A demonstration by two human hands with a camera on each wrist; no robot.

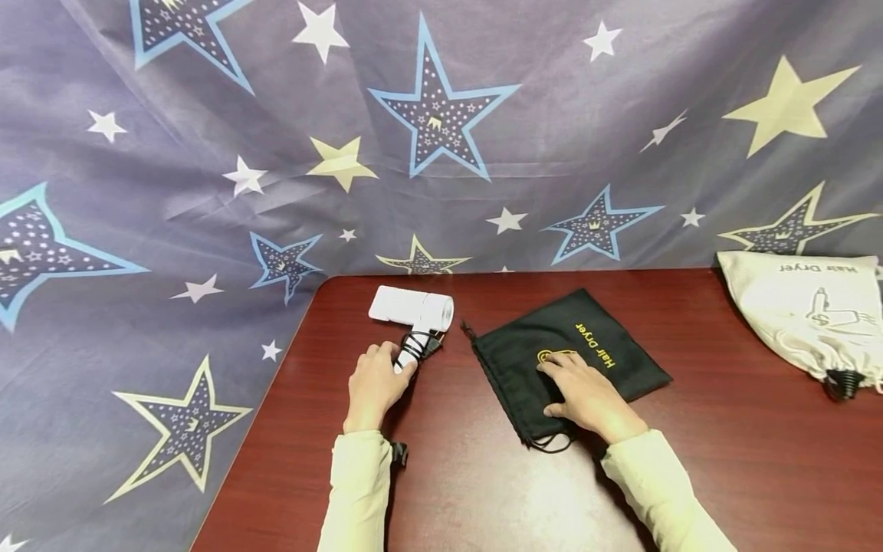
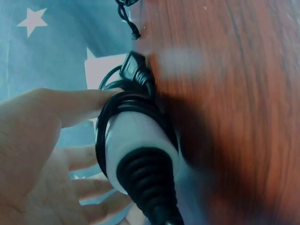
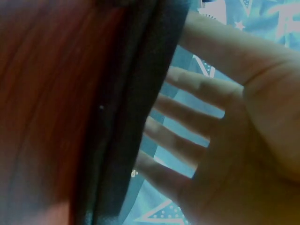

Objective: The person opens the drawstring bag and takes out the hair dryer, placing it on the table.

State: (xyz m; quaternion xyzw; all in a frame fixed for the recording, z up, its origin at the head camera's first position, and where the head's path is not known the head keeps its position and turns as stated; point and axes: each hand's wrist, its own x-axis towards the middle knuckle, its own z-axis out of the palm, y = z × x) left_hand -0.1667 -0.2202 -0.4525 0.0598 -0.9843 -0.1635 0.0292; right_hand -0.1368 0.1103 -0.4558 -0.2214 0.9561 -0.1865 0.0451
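Note:
A white hair dryer [image 1: 414,307] lies at the far left of the table, its black cord [image 2: 133,101] wound around the handle. My left hand [image 1: 375,386] holds the handle's lower end, thumb on one side by the cord and fingers on the other, as the left wrist view shows. To the right, a black drawstring bag [image 1: 566,364] with yellow "Hair Dryer" lettering lies flat. My right hand [image 1: 586,395] rests on the bag with fingers spread, their tips touching the cloth. In the right wrist view, the fingers [image 3: 192,112] reach toward the dark bag edge [image 3: 136,108].
A cream drawstring bag [image 1: 807,314] printed "Hair Dryer" lies at the table's right, a black ribbed cord end [image 1: 843,383] at its mouth. The reddish-brown table [image 1: 469,498] meets a star-patterned cloth [image 1: 483,215] behind and at the left.

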